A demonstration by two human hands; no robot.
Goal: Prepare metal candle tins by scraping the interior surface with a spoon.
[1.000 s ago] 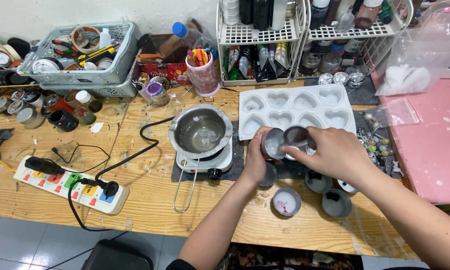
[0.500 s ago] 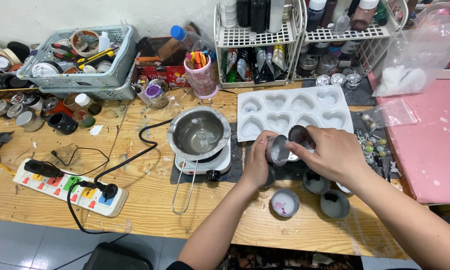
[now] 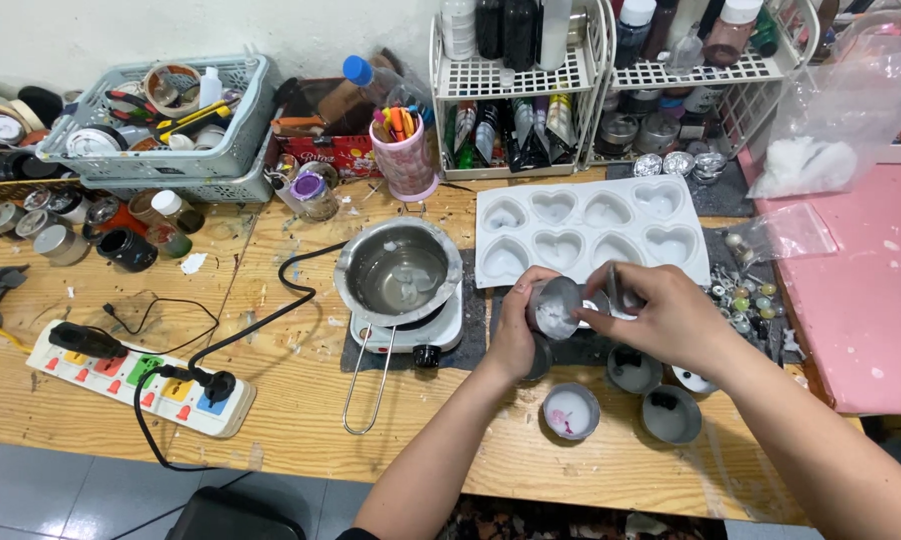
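Just hands (image 3: 611,325) round grey tin (image 3: 554,307)

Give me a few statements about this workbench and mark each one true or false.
1. The left hand holds a small tin tilted on its side. True.
2. The mould has round cavities. False: they are heart-shaped.
3. The pot sits on a small hot plate. True.
4. The pen cup is blue. False: it is pink.
5. The right hand rests flat on the table. False: it is raised at the tin's mouth, pinching a thin tool.
6. A plug sits in the power strip. True.
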